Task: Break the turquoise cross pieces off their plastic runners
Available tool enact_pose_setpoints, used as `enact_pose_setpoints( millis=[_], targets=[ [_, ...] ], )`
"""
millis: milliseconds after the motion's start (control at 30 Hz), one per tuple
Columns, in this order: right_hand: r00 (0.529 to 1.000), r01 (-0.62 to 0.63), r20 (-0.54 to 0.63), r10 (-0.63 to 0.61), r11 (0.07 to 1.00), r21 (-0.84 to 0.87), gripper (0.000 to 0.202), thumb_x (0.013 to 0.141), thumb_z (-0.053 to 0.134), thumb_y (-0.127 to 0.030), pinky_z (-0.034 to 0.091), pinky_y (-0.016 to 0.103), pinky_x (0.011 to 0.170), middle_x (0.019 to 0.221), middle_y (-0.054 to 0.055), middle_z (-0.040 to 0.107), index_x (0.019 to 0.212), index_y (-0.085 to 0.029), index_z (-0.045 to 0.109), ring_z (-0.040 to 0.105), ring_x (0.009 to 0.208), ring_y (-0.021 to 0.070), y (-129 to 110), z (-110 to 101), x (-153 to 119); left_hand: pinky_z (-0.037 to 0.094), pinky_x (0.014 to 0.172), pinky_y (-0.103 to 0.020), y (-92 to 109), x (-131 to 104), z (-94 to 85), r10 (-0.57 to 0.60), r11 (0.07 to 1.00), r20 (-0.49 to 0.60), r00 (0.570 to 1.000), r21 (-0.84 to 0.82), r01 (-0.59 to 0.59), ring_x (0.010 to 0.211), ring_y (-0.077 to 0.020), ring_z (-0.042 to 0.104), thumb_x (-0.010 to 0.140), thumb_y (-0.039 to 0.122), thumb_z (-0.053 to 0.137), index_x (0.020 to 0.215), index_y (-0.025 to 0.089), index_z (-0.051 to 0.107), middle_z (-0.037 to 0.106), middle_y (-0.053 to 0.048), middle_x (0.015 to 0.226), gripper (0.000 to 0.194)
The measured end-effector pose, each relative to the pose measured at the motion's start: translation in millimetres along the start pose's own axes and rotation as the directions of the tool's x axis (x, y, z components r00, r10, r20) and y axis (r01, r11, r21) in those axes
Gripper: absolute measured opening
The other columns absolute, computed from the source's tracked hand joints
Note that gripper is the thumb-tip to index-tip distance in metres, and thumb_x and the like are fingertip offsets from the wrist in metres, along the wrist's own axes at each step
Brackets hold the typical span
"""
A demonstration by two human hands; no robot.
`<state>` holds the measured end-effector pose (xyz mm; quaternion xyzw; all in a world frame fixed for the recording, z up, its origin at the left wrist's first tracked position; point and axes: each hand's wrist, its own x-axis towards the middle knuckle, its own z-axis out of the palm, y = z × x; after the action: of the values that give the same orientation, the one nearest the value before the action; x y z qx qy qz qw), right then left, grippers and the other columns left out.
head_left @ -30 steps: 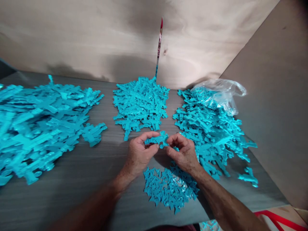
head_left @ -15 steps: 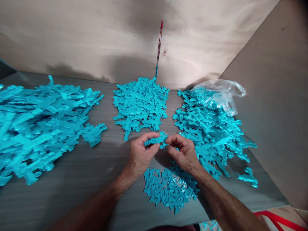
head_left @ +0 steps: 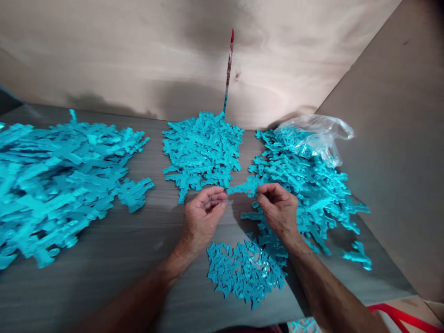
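Observation:
My right hand (head_left: 278, 210) pinches one end of a flat teal gun-shaped plastic piece (head_left: 245, 187) between thumb and forefinger. The piece points left, above the table. My left hand (head_left: 205, 215) is beside its far tip, thumb and curled fingers apart, with nothing visible between them; whether a fingertip touches the tip I cannot tell. Below the hands lies a patch of small teal star-like pieces (head_left: 239, 270). Behind them is a middle pile of teal pieces (head_left: 204, 148). More gun-shaped pieces form a right pile (head_left: 312, 194), partly hidden by my right hand.
A large pile of longer teal pieces (head_left: 62, 180) covers the left of the grey table (head_left: 145, 259). A clear plastic bag (head_left: 326, 134) rests on the right pile. One thin red-tipped strip (head_left: 229, 69) stands against the wooden back wall (head_left: 121, 55). A side panel (head_left: 395, 152) bounds the right.
My right hand has moved right with the gun-shaped piece, away from my left hand. My left hand's fingers have come off the piece and parted.

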<state>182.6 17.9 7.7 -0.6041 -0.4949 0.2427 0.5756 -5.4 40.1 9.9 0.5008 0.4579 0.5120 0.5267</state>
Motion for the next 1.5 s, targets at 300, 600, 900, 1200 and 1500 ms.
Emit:
enact_pose_setpoints(
  millis=[300,600,900,1200,1500],
  targets=[
    [0.982,0.003,-0.190,-0.020,0.996,-0.090,0.009,0.069,0.064,-0.019,0.046,0.026,0.058,0.066,-0.002,0.067,0.076,-0.019,0.069,0.058,0.059,0.0127,4,-25,25,0.055,0.073,-0.025,-7,3,-2.7,-0.009,0.996,0.043,0.999,0.094,0.005,0.076,-0.0141,0.069,0.072,0.020,0.069,0.089,0.015,0.070,0.075,-0.004,0.084,0.018],
    [0.995,0.052,-0.071,-0.071,0.970,-0.239,0.011,0.074,0.058,-0.020,0.047,0.027,0.062,0.068,-0.002,0.068,0.079,-0.019,0.068,0.061,0.061,0.0135,10,-15,18,0.056,0.083,-0.033,-4,-2,-2.3,0.021,0.884,0.260,0.965,0.446,-0.139,0.089,-0.0193,0.070,0.078,0.013,0.059,0.100,0.016,0.071,0.076,-0.006,0.097,0.026],
    [0.998,0.062,0.011,-0.062,0.964,-0.259,0.016,0.076,0.056,-0.021,0.047,0.027,0.061,0.071,0.000,0.071,0.084,-0.018,0.070,0.061,0.061,0.0148,15,-5,12,0.045,0.102,-0.047,-10,-14,2.8,0.193,0.584,0.680,0.708,0.500,-0.639,0.117,-0.0269,0.061,0.078,0.008,0.059,0.109,0.021,0.070,0.073,-0.007,0.118,0.035],
    [0.996,0.066,0.070,-0.052,0.971,-0.232,0.017,0.077,0.055,-0.022,0.049,0.029,0.065,0.074,0.001,0.071,0.084,-0.018,0.069,0.063,0.065,0.0170,20,2,7,0.050,0.097,-0.041,-12,-11,0.6,0.183,0.590,0.643,0.744,0.533,-0.606,0.109,-0.0240,0.064,0.078,0.008,0.062,0.107,0.019,0.070,0.073,-0.007,0.110,0.032],
    [0.990,0.087,0.126,-0.057,0.966,-0.245,0.019,0.077,0.053,-0.021,0.049,0.028,0.065,0.077,0.002,0.072,0.087,-0.018,0.070,0.064,0.067,0.0170,24,5,5,0.041,0.107,-0.051,-21,-18,1.8,0.167,0.405,0.789,0.591,0.492,-0.771,0.128,-0.0296,0.050,0.092,0.028,0.059,0.112,0.027,0.070,0.063,-0.007,0.131,0.023]
  ],
)
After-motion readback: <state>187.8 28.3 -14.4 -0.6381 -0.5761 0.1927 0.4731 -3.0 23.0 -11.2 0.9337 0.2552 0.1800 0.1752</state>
